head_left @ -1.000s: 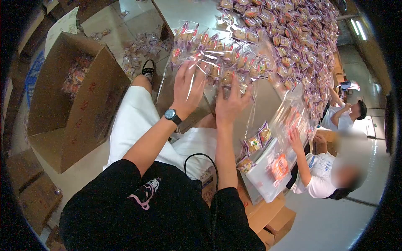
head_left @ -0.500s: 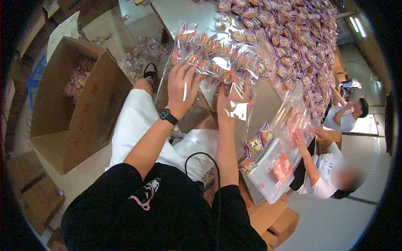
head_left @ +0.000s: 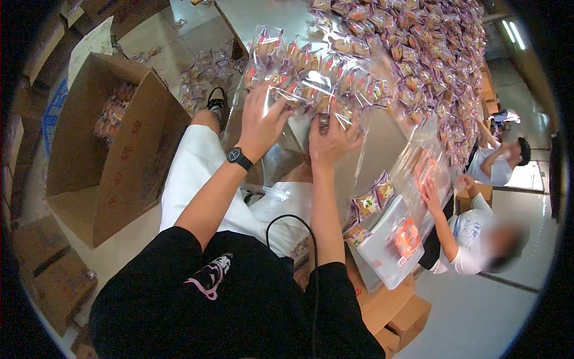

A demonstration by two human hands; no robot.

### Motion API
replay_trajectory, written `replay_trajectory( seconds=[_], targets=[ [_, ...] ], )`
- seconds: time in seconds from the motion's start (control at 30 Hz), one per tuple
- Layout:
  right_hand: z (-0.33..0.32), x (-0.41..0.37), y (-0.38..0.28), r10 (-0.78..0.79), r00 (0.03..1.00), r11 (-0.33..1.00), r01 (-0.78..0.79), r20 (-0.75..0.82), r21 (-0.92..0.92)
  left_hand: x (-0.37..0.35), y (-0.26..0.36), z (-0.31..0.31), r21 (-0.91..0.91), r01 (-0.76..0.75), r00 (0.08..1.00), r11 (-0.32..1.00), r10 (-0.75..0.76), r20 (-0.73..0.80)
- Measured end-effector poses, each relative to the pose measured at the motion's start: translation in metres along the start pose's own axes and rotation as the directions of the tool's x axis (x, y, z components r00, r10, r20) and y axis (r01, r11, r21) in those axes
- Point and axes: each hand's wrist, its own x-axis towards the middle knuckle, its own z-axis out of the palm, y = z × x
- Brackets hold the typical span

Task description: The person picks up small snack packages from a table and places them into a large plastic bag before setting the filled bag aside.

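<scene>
Clear plastic bag (head_left: pixel 317 78) of small wrapped packs (head_left: pixel 286 57) is lying at the near edge of the pale table (head_left: pixel 269 17), right in front of the person in black. It is looking glossy and crinkled, throwing back hard white glints, and its film is trailing loose towards the near side. Through it the packs are showing in rough rows, tan inside, with purplish, ruffled wrapper ends and little red marks.

The left hand (head_left: pixel 261 122) is resting against the near left part of the bag, fingers apart and lightly bent, not closed round anything. The right hand (head_left: pixel 335 142) is curling its fingers up against the packs at the near middle; glare is crossing it, so I can't tell whether it is gripping one.

Just right of the right forearm, a few loose packs (head_left: pixel 366 204) are sitting beside flat plastic bags (head_left: pixel 385 257) with orange print. Beyond these, a co-worker in white is reaching a hand (head_left: pixel 430 194) to another clear bag (head_left: pixel 424 161). A great heap of packs (head_left: pixel 430 66) is covering the far right of the table. Well to the left, an open carton (head_left: pixel 134 161) is holding more packs (head_left: pixel 113 113).
</scene>
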Motion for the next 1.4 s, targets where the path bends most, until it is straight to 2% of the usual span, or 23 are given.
replay_trajectory(
  seconds=[0.27,0.3,0.43,0.53,0.57,0.67,0.73,0.83,0.9,1.0,1.07,1.13,1.2,1.27,1.3,1.4],
  targets=[
    [0.003,-0.004,0.005,-0.011,1.0,1.0,0.011,-0.021,0.028,0.009,0.003,0.011,0.049,0.038,0.999,0.998,-0.037,-0.021],
    [0.003,-0.002,0.004,-0.008,0.999,0.999,0.009,-0.032,0.031,0.013,0.006,0.01,0.137,-0.027,0.999,0.99,0.031,-0.028],
    [-0.003,0.001,0.001,0.026,1.0,0.998,-0.025,-0.01,0.058,0.025,0.011,-0.001,0.122,-0.087,0.988,0.989,0.07,0.137],
    [-0.003,0.001,0.002,0.033,0.999,0.996,-0.031,-0.022,0.078,0.033,0.01,-0.012,0.304,-0.128,0.977,0.944,0.067,0.202],
    [-0.001,0.0,0.004,0.019,0.999,0.997,-0.015,-0.04,0.081,0.034,0.003,-0.013,0.361,-0.186,0.974,0.914,0.121,0.193],
    [0.007,-0.003,0.006,0.053,0.998,0.998,-0.052,-0.026,0.044,0.037,-0.009,-0.024,0.185,-0.174,0.971,0.967,0.137,0.198],
    [0.005,-0.003,0.001,0.103,0.994,0.966,-0.092,-0.033,0.242,0.035,-0.008,-0.024,0.293,-0.191,0.966,0.937,0.126,0.225],
    [0.005,-0.002,0.002,0.048,0.997,0.998,-0.045,-0.054,0.048,0.029,-0.015,-0.012,0.241,-0.137,0.988,0.961,0.114,0.106],
    [0.003,0.0,0.002,0.046,0.998,0.997,-0.043,-0.042,0.059,0.028,-0.018,-0.008,0.221,-0.111,0.994,0.969,0.105,0.038],
    [-0.001,0.002,0.0,0.054,0.998,0.997,-0.052,-0.029,0.055,0.028,-0.015,-0.005,0.312,-0.104,0.995,0.944,0.097,0.038],
    [-0.001,0.002,-0.002,0.053,0.998,0.998,-0.052,-0.04,0.039,0.03,-0.012,-0.007,0.284,-0.084,0.996,0.955,0.078,0.032],
    [0.012,-0.004,0.001,0.114,0.993,0.977,-0.107,-0.026,0.185,0.03,-0.011,-0.008,0.264,-0.067,0.998,0.962,0.067,0.01],
    [0.012,-0.004,0.0,0.12,0.993,0.977,-0.115,-0.019,0.18,0.026,-0.01,-0.004,0.245,-0.052,0.998,0.968,0.061,-0.03],
    [-0.003,0.002,-0.004,0.074,0.997,0.997,-0.074,-0.018,0.021,0.025,-0.013,0.001,0.255,-0.068,0.997,0.964,0.074,-0.018],
    [0.0,0.003,-0.002,0.081,0.996,0.988,-0.078,-0.02,0.132,0.025,-0.014,0.002,0.264,-0.075,0.997,0.962,0.081,-0.012],
    [-0.002,0.003,-0.002,0.049,0.998,0.998,-0.047,-0.038,0.042,0.022,-0.008,-0.003,0.308,-0.095,0.994,0.947,0.071,0.088]
  ],
)
